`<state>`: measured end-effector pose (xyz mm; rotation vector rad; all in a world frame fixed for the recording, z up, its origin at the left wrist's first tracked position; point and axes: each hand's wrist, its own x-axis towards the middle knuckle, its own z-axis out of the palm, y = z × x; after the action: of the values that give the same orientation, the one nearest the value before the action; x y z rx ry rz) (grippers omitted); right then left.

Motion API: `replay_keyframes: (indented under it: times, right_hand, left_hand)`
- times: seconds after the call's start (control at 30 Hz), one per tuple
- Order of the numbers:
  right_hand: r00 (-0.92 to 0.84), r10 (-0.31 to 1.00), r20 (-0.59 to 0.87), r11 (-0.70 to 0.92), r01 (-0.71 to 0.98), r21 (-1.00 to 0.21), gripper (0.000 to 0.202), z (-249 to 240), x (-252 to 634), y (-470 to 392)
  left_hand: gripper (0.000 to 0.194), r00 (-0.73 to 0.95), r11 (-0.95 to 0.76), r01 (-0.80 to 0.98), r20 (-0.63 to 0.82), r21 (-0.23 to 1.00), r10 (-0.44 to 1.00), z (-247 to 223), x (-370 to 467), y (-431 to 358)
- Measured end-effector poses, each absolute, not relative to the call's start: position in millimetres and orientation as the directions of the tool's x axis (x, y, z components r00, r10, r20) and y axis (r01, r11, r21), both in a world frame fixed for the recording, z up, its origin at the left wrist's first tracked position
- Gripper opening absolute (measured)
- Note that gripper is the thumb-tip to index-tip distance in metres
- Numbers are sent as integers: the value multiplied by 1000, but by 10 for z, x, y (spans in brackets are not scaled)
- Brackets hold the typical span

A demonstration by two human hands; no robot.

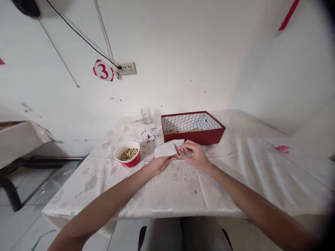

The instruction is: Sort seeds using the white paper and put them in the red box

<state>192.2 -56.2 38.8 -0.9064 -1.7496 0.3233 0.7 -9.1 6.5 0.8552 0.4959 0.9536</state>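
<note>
A piece of white paper (166, 149), folded or bent upward at its right part, is held over the table in front of the red box. My left hand (162, 164) supports it from below, fingers closed on its lower edge. My right hand (194, 153) pinches the paper's right side between thumb and fingers. Whether anything lies on the paper I cannot tell. Just behind my hands stands the open dark red box (193, 136), lined with patterned paper, with pale and dark beans or grains inside. Left of my left hand is a red and white paper bowl (134, 162) holding similar mixed beans.
A clear glass (146, 115) stands near the wall. Small dark bits (148, 136) lie scattered between glass and bowl. The table has a whitish patterned cover (167, 195). A power socket (127, 68) with a black cable is on the wall. Another table (21, 139) stands at the left.
</note>
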Motion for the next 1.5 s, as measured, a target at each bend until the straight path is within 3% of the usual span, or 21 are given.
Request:
replay_keyframes:
  times: [0.2, 0.37, 0.5, 0.73, 1.0, 1.23, 1.5]
  right_hand:
    - [-100, 785, 611, 601, 358, -715, 15, 403, 1923, -548]
    - [-120, 836, 535, 546, 278, -790, 16, 352, 1923, -525]
    - [-130, 801, 585, 592, 321, -739, 14, 286, 1942, -501]
    - [-165, 627, 761, 736, 447, -509, 16, 214, 1967, -492]
    - [-212, 640, 738, 738, 439, -513, 15, 236, 1957, -534]
    - [-154, 698, 700, 687, 419, -593, 15, 284, 1935, -563]
    - [-181, 658, 731, 725, 415, -550, 15, 299, 1959, -583]
  left_hand:
    - [47, 450, 297, -467, -65, 833, 891, 60, 28, -106]
    - [30, 499, 340, -392, -113, 855, 859, 77, 32, -112]
    - [37, 535, 335, -370, -97, 866, 839, 52, 24, -90]
    - [36, 521, 318, -370, -89, 873, 849, 19, 17, -60]
    - [29, 558, 332, -324, -104, 886, 823, 35, -6, -39]
    - [30, 617, 367, -329, -96, 870, 781, 123, -25, -127]
    - [31, 588, 290, -352, -31, 890, 809, 91, 28, -142]
